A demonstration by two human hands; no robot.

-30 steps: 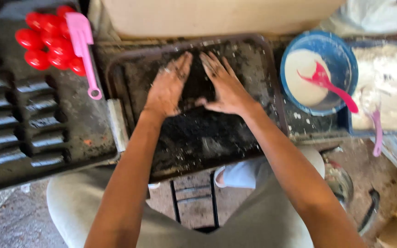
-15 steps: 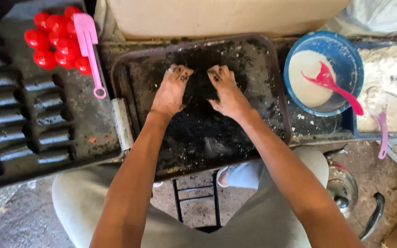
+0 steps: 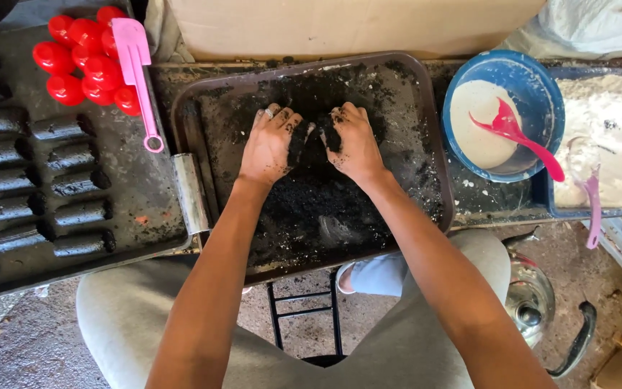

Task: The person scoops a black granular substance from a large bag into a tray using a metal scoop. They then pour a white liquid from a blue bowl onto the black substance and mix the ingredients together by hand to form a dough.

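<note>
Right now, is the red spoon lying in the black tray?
No, the red spoon rests in the blue bowl, beside the black tray.

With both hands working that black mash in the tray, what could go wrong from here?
The dark rectangular metal tray overhangs the person's lap at its near edge, so hard pressing might tip it. The black crumbly mash lies near that edge and could spill. The soiled left hand and right hand could dirty the blue bowl of pale batter nearby.
</note>
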